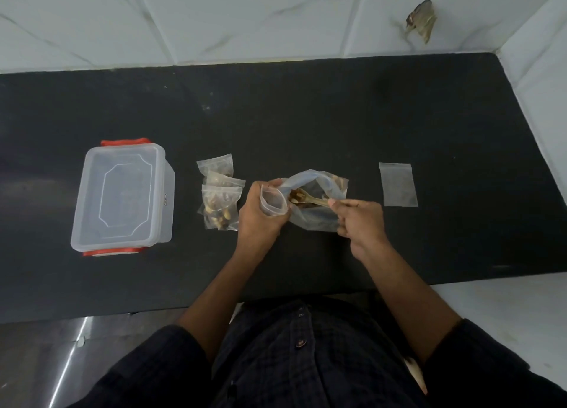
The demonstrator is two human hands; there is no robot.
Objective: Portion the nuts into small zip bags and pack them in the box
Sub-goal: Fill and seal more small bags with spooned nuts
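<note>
Nuts (295, 196) sit heaped on a small spoon (308, 199) whose bowl lies inside the mouth of a large clear bag (319, 217) lying near the middle of the dark worktop (306, 116). The right hand (359, 223) pinches the spoon's handle between thumb and fingertips. The left hand (259, 214) curls round an open small zip bag (273, 201), holding its mouth just beside the spoon's load. To the left of that hand, three filled zip bags (221, 193) lie overlapping in a short pile, nuts showing through the plastic. Further left, toward the worktop's left end, stands the clear plastic box (122, 196) with its lid on and red clips at its far and near ends. An empty flat zip bag (398, 184) lies alone to the right of the large bag, well apart from it. White marble-patterned tiles (245, 18) rise behind the worktop's far edge.
</note>
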